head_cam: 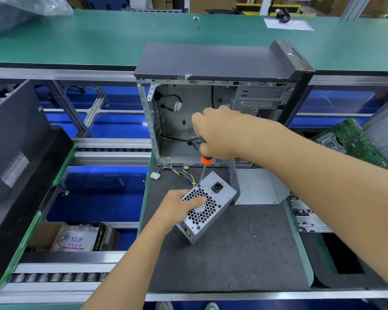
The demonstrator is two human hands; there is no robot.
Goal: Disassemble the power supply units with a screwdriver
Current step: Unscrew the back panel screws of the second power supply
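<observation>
Dark bench (244, 253) carries the tilted power supply unit (207, 208), near the open computer case (211, 104). Left hand (177, 209) grips its fan grille side; right hand (217, 133) grips the screwdriver (203, 170), tip at the unit's far corner.

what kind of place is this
Most likely an electronics teardown or recycling line: a gutted computer case stands on a green workbench, roller conveyors run alongside, and a loose circuit board lies at the right.
</observation>
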